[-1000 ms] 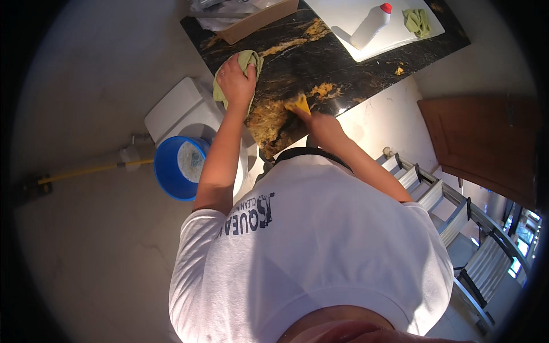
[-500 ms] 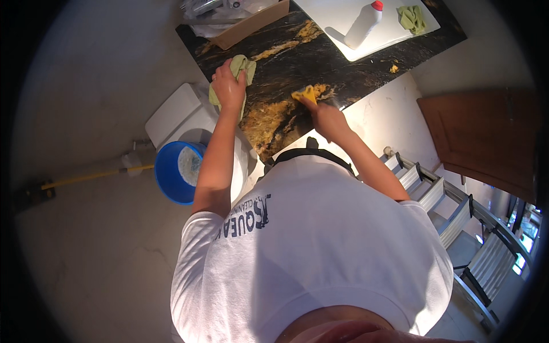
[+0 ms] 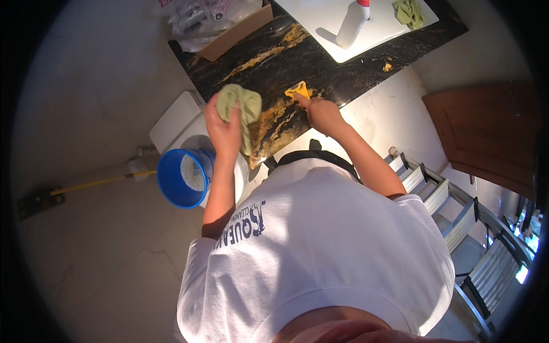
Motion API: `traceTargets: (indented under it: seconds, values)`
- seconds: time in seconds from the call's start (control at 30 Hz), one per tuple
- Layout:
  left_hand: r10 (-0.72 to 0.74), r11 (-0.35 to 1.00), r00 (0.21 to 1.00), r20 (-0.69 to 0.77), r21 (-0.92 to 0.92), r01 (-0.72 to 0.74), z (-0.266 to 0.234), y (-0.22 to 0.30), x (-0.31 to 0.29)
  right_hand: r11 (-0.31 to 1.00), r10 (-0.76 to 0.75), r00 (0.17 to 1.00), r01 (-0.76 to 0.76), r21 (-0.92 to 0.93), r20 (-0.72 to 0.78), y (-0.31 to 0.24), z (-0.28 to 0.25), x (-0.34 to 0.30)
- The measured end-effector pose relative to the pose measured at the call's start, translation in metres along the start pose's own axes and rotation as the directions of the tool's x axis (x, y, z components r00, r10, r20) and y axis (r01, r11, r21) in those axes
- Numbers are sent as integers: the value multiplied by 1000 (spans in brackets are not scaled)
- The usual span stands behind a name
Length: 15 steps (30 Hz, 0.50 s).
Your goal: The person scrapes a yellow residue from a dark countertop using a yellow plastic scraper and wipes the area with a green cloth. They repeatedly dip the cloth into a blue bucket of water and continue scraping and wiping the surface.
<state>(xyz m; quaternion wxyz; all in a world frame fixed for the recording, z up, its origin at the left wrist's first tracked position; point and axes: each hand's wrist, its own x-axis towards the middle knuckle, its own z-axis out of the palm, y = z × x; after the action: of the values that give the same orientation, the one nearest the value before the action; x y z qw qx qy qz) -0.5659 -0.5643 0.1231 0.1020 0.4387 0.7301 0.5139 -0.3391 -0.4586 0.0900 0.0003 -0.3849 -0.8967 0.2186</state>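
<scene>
My left hand (image 3: 224, 132) grips a light green cloth (image 3: 246, 103), bunched at the top with one end hanging down. It is over the left edge of a dark stone countertop (image 3: 343, 80) with gold veins; whether the cloth touches the stone I cannot tell. Farther right, my right hand (image 3: 325, 117) is closed around a small yellow scraper (image 3: 298, 90). The scraper's wide end points away from me, over the counter near its front edge. Its handle is mostly hidden in my fingers.
On the counter are a cardboard box (image 3: 237, 33) of plastic bags and a white sink-like surface (image 3: 380, 41) bearing a red-capped bottle (image 3: 353, 26) and another green cloth (image 3: 409, 14). A blue bucket (image 3: 166, 178) stands by a white toilet (image 3: 176, 119). A ladder (image 3: 436, 197) is at right.
My left hand has lifted the cloth and turned, so the cloth now shows bunched above my fingers. My right hand and the scraper have shifted slightly left. The view has shifted a little.
</scene>
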Motion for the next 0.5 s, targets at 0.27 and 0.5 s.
traceTargets:
  seconds: [0.27,0.5]
  values:
    - [11,998,977,213,-64,3,99,21,-55,943,284,946,-305,132,156,71,-65,-89]
    - [343,763,688,639,238,-601,186,24,-40,858,470,879,-432,278,-83,100,-90,-108]
